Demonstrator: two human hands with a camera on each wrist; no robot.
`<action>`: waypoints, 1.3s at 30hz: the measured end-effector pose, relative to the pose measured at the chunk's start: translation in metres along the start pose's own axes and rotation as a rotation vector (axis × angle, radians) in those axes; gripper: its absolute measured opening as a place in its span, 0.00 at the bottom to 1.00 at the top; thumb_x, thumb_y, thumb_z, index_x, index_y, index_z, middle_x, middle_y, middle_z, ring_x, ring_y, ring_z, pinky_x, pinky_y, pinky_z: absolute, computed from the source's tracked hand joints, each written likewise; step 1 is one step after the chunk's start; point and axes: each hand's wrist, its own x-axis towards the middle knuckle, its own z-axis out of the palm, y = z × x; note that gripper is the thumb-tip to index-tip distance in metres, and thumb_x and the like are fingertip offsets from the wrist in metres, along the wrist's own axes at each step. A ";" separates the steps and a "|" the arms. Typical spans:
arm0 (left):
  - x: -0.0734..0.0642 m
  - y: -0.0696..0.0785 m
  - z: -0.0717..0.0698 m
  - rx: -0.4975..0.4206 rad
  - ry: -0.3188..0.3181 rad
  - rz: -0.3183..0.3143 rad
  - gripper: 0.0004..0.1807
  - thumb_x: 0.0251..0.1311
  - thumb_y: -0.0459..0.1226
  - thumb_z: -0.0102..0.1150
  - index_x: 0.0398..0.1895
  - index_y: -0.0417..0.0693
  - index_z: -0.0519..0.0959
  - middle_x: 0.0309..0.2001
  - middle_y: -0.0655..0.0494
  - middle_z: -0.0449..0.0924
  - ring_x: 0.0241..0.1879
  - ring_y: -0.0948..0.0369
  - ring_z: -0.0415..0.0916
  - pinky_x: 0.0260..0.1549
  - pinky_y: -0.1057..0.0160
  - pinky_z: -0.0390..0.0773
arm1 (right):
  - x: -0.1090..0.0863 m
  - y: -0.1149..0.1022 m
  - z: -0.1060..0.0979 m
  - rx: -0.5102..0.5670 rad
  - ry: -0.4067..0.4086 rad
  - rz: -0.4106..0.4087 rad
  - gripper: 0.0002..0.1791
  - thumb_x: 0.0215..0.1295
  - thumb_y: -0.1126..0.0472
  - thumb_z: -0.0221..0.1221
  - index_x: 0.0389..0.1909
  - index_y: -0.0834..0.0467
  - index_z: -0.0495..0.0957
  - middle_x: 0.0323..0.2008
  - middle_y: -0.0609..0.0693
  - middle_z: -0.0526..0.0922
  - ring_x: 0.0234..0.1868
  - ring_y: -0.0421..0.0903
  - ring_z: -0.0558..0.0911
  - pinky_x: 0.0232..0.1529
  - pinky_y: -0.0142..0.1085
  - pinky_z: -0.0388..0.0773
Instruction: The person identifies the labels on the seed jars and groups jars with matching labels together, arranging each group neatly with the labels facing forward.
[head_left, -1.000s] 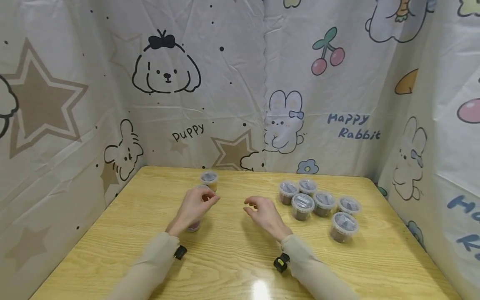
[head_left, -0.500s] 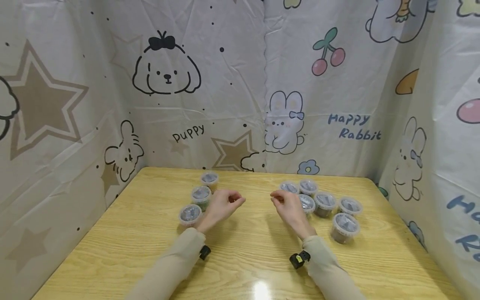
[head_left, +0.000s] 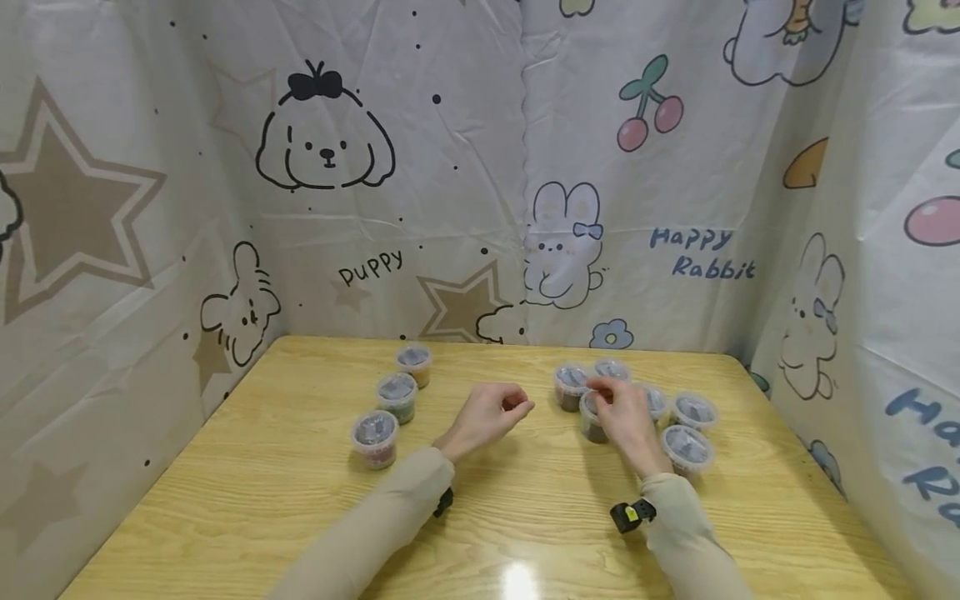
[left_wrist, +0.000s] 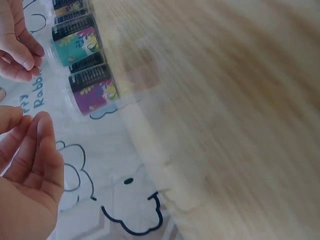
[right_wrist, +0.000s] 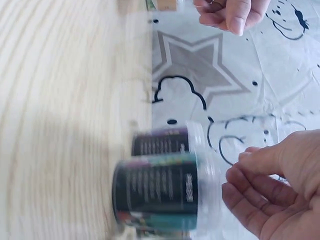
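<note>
My right hand (head_left: 628, 421) hovers over the cluster of lidded plastic tubs at the right, its fingers loosely bent and holding nothing. Its fingertips are close to the lid of a tub with a black and teal label (right_wrist: 155, 192) in the right wrist view; a purple-labelled tub (right_wrist: 160, 140) stands just behind. My left hand (head_left: 487, 417) is over mid-table, also holding nothing, thumb and fingers loosely curved. To its left, three tubs form a slanting row: a pinkish one (head_left: 375, 450) in front, a green one (head_left: 397, 404), and an orange one (head_left: 414, 369) at the back.
At the right of the cluster stand a front tub (head_left: 687, 450) and another tub (head_left: 693, 410) behind it. The wooden table (head_left: 480, 517) is bounded by a printed cloth (head_left: 465, 208) at the back and sides. Both wrists carry small black cameras.
Both hands have moved right: the left away from the row of three tubs, uncovering it, and the right from mid-table to over the right-hand cluster. The tubs stay in place.
</note>
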 end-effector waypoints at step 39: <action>0.039 0.031 0.060 -0.061 -0.211 -0.087 0.10 0.52 0.38 0.73 0.35 0.52 0.80 0.49 0.55 0.84 0.47 0.63 0.82 0.44 0.71 0.80 | -0.006 0.022 -0.030 -0.126 -0.382 -0.026 0.20 0.51 0.68 0.70 0.48 0.64 0.82 0.42 0.62 0.85 0.42 0.58 0.84 0.41 0.49 0.83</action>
